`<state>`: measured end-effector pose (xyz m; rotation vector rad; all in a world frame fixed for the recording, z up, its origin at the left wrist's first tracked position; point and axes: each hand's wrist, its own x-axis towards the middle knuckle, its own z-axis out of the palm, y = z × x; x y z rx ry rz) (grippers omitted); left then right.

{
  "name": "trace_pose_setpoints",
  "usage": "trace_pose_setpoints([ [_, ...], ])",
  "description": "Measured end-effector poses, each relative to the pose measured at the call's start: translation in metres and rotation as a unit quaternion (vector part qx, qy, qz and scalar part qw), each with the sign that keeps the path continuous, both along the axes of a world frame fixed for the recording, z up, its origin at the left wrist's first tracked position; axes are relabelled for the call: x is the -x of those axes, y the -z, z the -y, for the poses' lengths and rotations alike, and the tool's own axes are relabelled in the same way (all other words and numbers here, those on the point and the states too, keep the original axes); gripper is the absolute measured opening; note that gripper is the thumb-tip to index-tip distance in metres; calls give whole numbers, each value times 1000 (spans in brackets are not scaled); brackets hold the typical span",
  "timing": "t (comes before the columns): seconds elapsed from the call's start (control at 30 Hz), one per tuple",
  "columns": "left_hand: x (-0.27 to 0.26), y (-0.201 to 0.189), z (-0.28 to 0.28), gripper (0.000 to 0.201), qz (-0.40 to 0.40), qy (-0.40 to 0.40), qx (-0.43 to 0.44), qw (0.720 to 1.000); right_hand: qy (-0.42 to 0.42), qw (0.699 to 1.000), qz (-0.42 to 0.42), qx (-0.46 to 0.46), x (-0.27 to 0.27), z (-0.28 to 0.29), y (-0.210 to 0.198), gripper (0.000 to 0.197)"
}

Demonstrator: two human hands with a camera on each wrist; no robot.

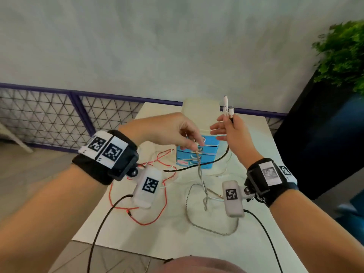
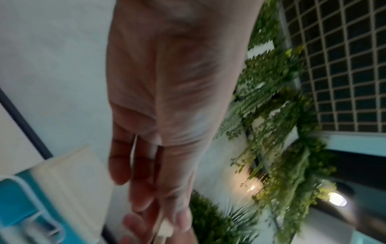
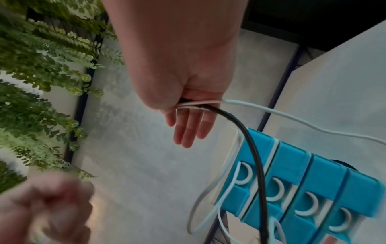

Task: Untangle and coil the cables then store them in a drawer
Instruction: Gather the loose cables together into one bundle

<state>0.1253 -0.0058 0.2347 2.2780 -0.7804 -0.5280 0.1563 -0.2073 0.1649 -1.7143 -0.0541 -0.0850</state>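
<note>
Raising cable ends (image 1: 227,108), right hand (image 1: 229,131) (fingers straight).

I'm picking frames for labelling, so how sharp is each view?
Head view: mostly sharp, the braided cable slightly smeared under the left hand, wall lines bowed. Left wrist view: heavily motion-blurred throughout. Right wrist view: right hand and black cable fairly clear, the blue drawer unit softer.

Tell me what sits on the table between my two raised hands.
In the head view, the blue drawer unit shows in the gap between the left hand and right hand, farther back on the table, with cables draped across its front.
</note>
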Motion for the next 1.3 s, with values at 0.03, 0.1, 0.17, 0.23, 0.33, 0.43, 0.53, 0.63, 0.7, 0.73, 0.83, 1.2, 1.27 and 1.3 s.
trace_pose_setpoints([
  [0.03, 1, -10, 1, 22, 14, -27, 57, 998, -9, 1000, -3, -12, 0, -1, -3, 23],
  [0.1, -2, -26, 3, 27, 69, -96, 178, 977, -60, 997, -18, -52, 6, -5, -11, 25],
  [0.17, -12, -32, 4, 26, 132, -163, 265, 941, -119, 989, -23, -85, 14, -11, -20, 27],
  [0.23, -23, -31, 8, 21, 181, -215, 301, 911, -158, 981, -18, -110, 20, -17, -30, 28],
  [0.33, -29, -20, 21, 16, 206, -256, 331, 885, -189, 974, -15, -124, 25, -23, -40, 28],
  [0.43, -32, 1, 30, 18, 183, -294, 368, 863, -181, 977, -16, -116, 24, -27, -38, 28],
  [0.53, -27, 23, 38, 24, 130, -311, 390, 857, -131, 987, -12, -97, 20, -28, -33, 25],
  [0.63, -8, 54, 46, 35, 36, -257, 319, 911, -96, 987, 4, -126, 16, -24, -35, 24],
  [0.7, 3, 81, 50, 31, 62, -204, 219, 952, -97, 980, 5, -171, 13, -22, -37, 24],
  [0.73, 6, 93, 53, 22, 91, -187, 190, 959, -96, 980, 10, -174, 12, -21, -37, 25],
  [0.83, -1, 121, 61, 6, 166, -215, 136, 953, -61, 987, 35, -146, 11, -21, -41, 26],
  [1.2, -37, 191, 47, 53, 185, -94, 41, 977, 52, 970, 112, -207, 13, 17, -68, 27],
  [1.27, -40, 200, 41, 47, 174, -100, 21, 979, 68, 963, 133, -226, 14, 23, -75, 27],
  [1.3, -40, 203, 39, 49, 166, -108, 22, 980, 78, 959, 141, -234, 14, 25, -78, 27],
])
